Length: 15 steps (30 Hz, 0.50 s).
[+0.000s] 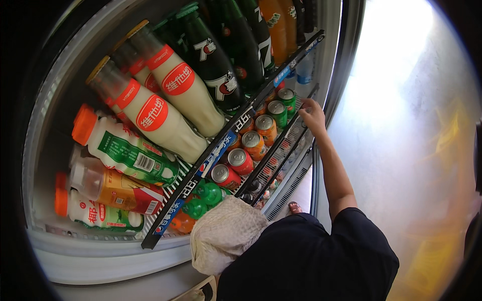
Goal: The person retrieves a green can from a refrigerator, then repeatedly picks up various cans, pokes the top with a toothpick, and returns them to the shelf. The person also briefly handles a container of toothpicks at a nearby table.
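My right hand (313,115) is at the right end of the lower wire shelf's dark front rail (273,150), its fingers curled. Whether they grip the rail or only touch it, I cannot tell. Just left of it stand green drink cans (278,109), followed by orange cans (253,141) and red cans (239,158). My left hand is out of view. A beige textured cloth (228,233) bulges in front of my dark shirt, by green-capped bottles (209,192).
The upper shelf, with a label strip (222,146), holds Vitasoy glass bottles (150,113), 7UP bottles (216,67), orange soda bottles (275,28) and white plastic bottles (128,150). A bright fridge door (376,150) stands open at right. Below is a vent grille (288,193).
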{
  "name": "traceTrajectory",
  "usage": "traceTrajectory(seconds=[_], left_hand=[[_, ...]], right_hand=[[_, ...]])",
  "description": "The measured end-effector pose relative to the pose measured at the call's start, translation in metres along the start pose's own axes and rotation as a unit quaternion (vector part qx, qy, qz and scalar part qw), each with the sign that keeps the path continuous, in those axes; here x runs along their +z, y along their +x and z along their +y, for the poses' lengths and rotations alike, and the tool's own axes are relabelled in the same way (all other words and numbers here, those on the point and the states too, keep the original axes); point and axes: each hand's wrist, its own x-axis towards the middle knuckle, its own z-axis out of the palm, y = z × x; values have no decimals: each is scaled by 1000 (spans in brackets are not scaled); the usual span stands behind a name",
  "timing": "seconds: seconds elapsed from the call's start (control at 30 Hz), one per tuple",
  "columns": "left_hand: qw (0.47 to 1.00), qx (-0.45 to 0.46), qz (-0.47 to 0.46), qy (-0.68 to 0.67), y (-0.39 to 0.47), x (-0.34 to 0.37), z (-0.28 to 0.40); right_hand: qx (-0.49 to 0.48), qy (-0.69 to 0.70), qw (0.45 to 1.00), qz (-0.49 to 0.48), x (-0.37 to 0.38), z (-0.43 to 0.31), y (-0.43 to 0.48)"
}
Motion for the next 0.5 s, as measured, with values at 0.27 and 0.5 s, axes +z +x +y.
traceTrajectory(seconds=[0.27, 0.5], left_hand=[[1000, -16, 5, 4, -5, 8, 3], [999, -30, 9, 12, -4, 11, 7]], right_hand=[[-98, -82, 986, -105, 27, 6, 46], [-56, -9, 989, -138, 25, 8, 61]])
